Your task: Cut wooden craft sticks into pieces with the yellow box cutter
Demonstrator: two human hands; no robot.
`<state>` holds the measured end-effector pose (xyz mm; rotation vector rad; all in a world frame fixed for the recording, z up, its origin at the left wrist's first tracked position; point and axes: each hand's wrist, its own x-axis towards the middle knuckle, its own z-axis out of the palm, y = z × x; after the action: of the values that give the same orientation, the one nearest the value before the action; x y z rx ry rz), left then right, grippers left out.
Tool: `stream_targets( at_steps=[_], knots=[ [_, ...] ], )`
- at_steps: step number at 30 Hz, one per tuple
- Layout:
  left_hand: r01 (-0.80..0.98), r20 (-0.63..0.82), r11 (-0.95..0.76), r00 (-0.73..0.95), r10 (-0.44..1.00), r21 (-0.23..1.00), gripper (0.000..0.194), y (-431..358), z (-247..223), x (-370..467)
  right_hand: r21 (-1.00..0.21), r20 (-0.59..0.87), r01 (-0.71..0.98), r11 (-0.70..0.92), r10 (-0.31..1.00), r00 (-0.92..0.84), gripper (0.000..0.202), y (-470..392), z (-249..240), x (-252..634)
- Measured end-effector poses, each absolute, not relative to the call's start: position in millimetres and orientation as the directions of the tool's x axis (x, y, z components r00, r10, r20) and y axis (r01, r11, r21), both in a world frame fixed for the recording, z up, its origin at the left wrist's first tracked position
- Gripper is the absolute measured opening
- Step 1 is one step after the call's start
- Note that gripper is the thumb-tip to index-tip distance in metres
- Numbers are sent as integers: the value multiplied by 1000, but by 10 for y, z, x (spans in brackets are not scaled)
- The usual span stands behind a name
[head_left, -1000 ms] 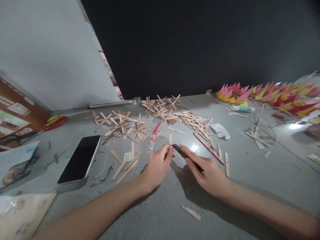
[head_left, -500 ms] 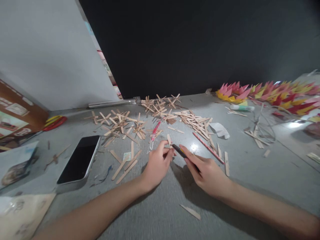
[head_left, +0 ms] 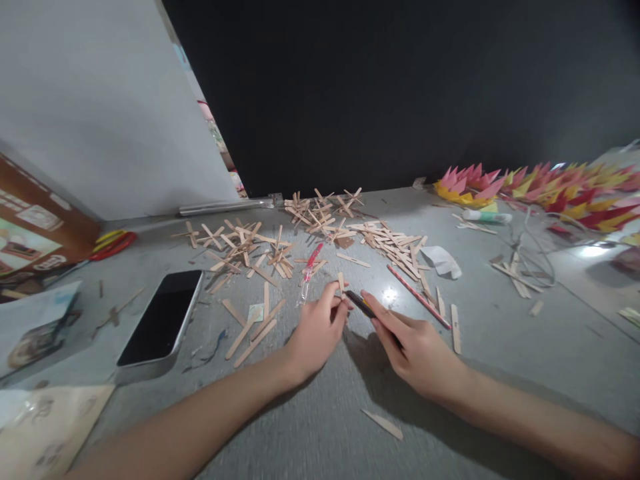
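Observation:
My left hand is closed around a short flat wooden craft stick, whose upper end sticks up past the fingertips. In my right hand is a dark utility knife with a bit of yellow on it. The knife's front end meets the stick or lies very close to it; the blade is too small to make out. A cut, pointed piece of stick lies on the grey table below my hands. Several loose sticks rest left of my left hand.
Crossed-stick clusters and a stick pile spread beyond my hands. A red striped straw and crumpled white paper lie right. A phone lies left. Pink and yellow paper petals, a glue stick and a cable sit far right.
The whole view has shifted very slightly. Both hands keep their hold, and the knife stays against or close to the stick with almost no visible movement.

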<state>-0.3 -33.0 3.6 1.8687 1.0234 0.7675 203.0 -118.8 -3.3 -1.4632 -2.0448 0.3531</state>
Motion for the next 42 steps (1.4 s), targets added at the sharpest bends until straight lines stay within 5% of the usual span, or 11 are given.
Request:
stream_targets(
  at_steps=[7,14,18,21,27,38,42],
  knots=[
    [390,95,-315,490,866,865,31,-320,-3,-3,-598,243,740,307,950,-198,58,-1205,40,2025],
    [370,97,-317,505,858,873,26,-269,-9,-19,-833,54,546,95,994,-92,55,-1123,73,2016],
    [303,130,-304,483,866,903,51,-263,-39,-15,-908,-62,418,-23,995,-79,59,-1066,64,2030],
    [226,162,-304,488,858,926,72,-266,-56,-16,-921,-88,388,-46,992,-90,60,-1042,44,2049],
    [280,151,-338,527,837,899,63,-241,-43,-28,-915,-55,403,-17,995,-82,58,-1039,13,2069],
    [274,129,-304,511,850,913,63,-270,-7,-17,-939,-325,-59,-340,929,-179,74,-949,81,2129],
    [260,121,-289,515,848,921,63,-266,-3,-13,-962,-233,173,-212,966,-115,68,-961,92,2119]
  ],
)
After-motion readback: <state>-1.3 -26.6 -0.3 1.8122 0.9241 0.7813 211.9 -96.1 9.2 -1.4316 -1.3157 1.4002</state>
